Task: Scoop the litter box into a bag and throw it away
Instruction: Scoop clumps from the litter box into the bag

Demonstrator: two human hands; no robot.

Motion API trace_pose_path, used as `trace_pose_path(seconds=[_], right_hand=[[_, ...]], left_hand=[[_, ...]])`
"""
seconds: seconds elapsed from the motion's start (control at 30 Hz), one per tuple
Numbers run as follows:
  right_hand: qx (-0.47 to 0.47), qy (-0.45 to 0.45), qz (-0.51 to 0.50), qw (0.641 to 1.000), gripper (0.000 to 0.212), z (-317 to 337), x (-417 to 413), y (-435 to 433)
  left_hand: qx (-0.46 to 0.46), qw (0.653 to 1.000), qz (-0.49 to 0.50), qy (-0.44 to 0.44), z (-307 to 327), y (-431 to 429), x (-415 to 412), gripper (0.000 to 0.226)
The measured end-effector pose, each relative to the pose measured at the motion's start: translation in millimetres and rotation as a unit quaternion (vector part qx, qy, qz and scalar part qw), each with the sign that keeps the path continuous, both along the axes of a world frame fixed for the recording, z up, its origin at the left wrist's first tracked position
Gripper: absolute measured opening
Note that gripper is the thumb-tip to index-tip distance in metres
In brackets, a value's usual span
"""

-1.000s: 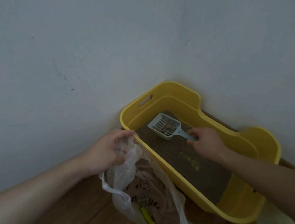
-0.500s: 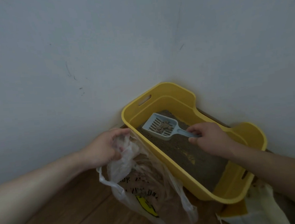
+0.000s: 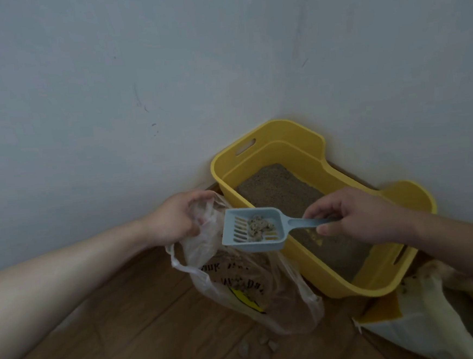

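Note:
A yellow litter box (image 3: 379,282) with grey litter inside stands in the wall corner. My right hand (image 3: 354,216) pinches the handle of a pale blue slotted scoop (image 3: 252,229), which carries a few grey clumps. The scoop's head hangs above the box's near rim and over the mouth of a clear plastic bag (image 3: 246,286). My left hand (image 3: 176,216) grips the bag's upper edge and holds it up beside the box. The bag has dark lettering and a yellow mark, and some clumps lie in it.
White walls meet behind the box. The floor (image 3: 145,328) is brown wood planks. A few loose clumps (image 3: 260,350) lie on the floor below the bag. A white and yellow sack (image 3: 427,314) lies at the lower right, against the box.
My right hand has lifted the loaded scoop out of the litter and swung it left, over the box's rim to the bag's mouth. My left hand still holds the bag.

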State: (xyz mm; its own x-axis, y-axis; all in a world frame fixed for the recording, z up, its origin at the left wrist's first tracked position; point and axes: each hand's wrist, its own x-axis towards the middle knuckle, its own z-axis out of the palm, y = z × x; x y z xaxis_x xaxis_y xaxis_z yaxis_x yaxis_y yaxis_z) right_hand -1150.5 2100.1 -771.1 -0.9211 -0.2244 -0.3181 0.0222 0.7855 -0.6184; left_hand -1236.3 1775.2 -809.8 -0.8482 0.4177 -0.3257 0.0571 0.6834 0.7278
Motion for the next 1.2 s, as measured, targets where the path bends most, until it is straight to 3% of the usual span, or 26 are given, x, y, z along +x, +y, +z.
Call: trace_pose_path(seconds=[0.4,1.2], right_hand=[[0.027,-0.043,0.073,0.996,0.02,-14.6,-3.1,-17.7],[0.034,-0.063,0.068,0.995,0.035,-31.4,-14.6,-20.1]], left_hand=[[0.009,1.0,-0.007,-0.005,-4.8,-4.1,1.5,0.085],[0.019,0.999,-0.001,-0.029,-11.8,-11.3,2.5,0.086]])
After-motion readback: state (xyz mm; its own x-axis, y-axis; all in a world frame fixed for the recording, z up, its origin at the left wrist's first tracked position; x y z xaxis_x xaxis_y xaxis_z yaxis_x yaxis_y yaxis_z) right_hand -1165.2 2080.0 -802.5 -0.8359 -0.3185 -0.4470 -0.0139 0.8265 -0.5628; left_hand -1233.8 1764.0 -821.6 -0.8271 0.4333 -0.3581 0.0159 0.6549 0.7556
